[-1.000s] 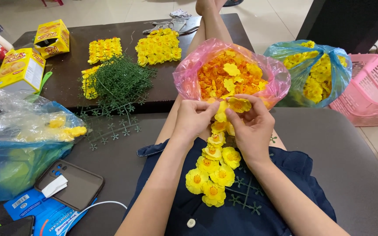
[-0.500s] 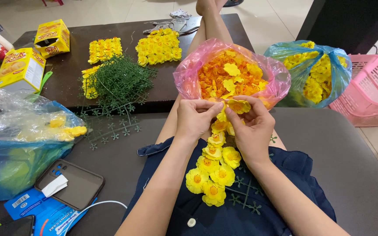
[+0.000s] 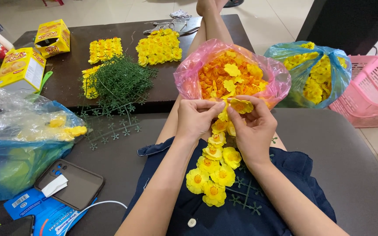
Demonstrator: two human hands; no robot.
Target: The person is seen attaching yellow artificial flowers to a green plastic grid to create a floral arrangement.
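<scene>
My left hand (image 3: 196, 119) and my right hand (image 3: 252, 127) meet over my lap, just below a pink bag (image 3: 189, 78) full of orange and yellow flower petals. A yellow fake flower (image 3: 240, 105) is pinched between my right thumb and fingers, and my left fingertips touch its edge. Under my hands a green plastic grid (image 3: 246, 196) lies on my dark blue dress, with several yellow flowers (image 3: 213, 175) stuck on it in a cluster.
A pile of green grids (image 3: 118, 81) and patches of finished yellow flowers (image 3: 159, 44) lie on the dark low table (image 3: 66, 78). Yellow boxes (image 3: 20, 70), a blue bag (image 3: 9, 161), a phone (image 3: 70, 183), another blue bag of flowers (image 3: 318, 74) and a pink basket (image 3: 370, 89) surround me.
My hands have shifted slightly; the flower in my right hand now sits a little higher and flatter between the fingertips. Everything else is unchanged.
</scene>
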